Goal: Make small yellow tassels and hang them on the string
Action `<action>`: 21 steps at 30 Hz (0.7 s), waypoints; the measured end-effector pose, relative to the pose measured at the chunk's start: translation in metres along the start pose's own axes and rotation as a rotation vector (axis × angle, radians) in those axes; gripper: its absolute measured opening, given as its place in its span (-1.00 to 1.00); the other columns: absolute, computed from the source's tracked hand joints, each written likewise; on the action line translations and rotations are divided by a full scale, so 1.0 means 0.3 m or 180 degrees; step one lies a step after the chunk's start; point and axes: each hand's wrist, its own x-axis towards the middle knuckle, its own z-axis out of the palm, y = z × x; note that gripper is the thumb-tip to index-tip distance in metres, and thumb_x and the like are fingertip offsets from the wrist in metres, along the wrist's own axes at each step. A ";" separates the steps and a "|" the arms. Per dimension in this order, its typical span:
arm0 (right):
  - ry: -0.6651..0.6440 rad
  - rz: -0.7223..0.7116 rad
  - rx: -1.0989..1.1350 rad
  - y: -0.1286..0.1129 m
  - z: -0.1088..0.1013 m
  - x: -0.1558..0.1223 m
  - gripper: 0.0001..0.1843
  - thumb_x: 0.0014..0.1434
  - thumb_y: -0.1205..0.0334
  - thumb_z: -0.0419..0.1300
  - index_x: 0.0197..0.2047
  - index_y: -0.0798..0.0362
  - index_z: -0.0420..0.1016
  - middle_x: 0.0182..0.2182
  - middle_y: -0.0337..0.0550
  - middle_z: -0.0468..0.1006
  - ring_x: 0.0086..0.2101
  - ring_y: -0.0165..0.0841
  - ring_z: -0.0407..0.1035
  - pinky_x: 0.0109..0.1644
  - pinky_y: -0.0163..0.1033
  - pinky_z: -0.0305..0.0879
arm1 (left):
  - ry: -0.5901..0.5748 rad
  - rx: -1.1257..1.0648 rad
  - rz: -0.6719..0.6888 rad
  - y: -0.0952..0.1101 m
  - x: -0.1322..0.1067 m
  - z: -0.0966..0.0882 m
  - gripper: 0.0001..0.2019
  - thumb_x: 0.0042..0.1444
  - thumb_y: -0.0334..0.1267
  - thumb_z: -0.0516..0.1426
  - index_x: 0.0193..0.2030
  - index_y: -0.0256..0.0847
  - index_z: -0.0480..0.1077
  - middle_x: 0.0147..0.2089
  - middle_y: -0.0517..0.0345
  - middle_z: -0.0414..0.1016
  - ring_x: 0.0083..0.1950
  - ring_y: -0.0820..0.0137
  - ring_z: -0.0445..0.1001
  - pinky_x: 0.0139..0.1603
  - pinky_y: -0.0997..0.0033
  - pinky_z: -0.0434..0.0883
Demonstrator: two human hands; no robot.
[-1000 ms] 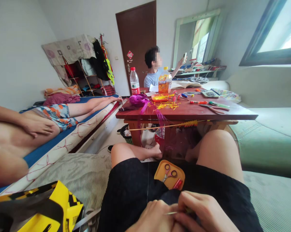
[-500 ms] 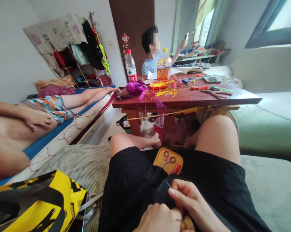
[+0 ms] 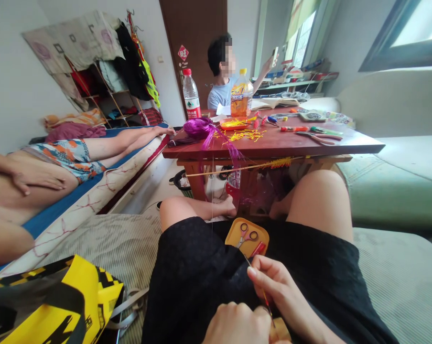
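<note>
My right hand (image 3: 275,282) is closed, thumb and finger pinching a thin wire (image 3: 248,261) whose tip points up and away. Below the pinch, a short stretch of red and yellow (image 3: 265,300) shows along it. My left hand (image 3: 237,326) is curled just below and left of the right one, knuckles up; what its fingers grip is hidden. A tan piece (image 3: 281,329) shows beside it at the bottom edge. On the black cloth over my lap, a yellow tray (image 3: 231,232) carries scissors (image 3: 243,234) and a small red item (image 3: 259,249).
Ahead, the red-brown table (image 3: 291,143) bears purple thread (image 3: 198,128), yellow stems (image 3: 244,135), pliers (image 3: 316,138) and two bottles. A stick (image 3: 223,171) juts below its edge. A person (image 3: 219,71) sits behind; another lies left. A yellow-black bag (image 3: 69,301) lies beside me.
The view has shifted slightly. My hands are a little farther apart, and more of the red and yellow stretch shows between them. The lying person's hand has shifted a little.
</note>
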 end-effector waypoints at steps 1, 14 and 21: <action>0.0007 -0.0008 0.0010 0.005 0.000 0.005 -0.51 -0.12 -0.12 0.27 -0.62 0.04 0.13 -0.81 -0.51 0.05 -0.73 -0.62 -0.18 -0.68 -0.44 -0.27 | -0.0016 -0.0035 -0.0025 0.000 0.000 0.001 -0.40 0.12 0.09 -0.13 -0.12 -0.43 0.46 -0.32 -0.40 0.54 -0.30 -0.14 0.51 -0.38 0.04 0.38; 0.0761 -0.1240 -0.1293 -0.170 -0.076 -0.048 -0.63 0.07 -0.06 0.13 -0.56 0.05 0.31 -0.63 -0.34 0.18 -0.58 -0.47 0.03 -0.55 -0.39 0.02 | 0.0235 -0.3822 0.0937 -0.105 0.050 -0.010 -0.28 -0.22 0.06 0.25 0.08 -0.17 0.14 -0.47 0.29 0.28 -0.54 0.56 0.16 -0.54 0.58 0.08; 0.1474 -0.1267 0.0128 -0.214 -0.166 -0.004 -0.68 0.00 0.01 0.23 -0.56 0.03 0.28 -0.67 -0.37 0.14 -0.63 -0.52 -0.04 -0.65 -0.45 -0.05 | 0.0495 -0.5174 0.0980 -0.166 0.124 0.015 -0.49 -0.13 0.11 0.19 -0.12 -0.17 0.25 -0.40 0.22 0.43 -0.78 0.73 0.01 -0.76 0.63 -0.03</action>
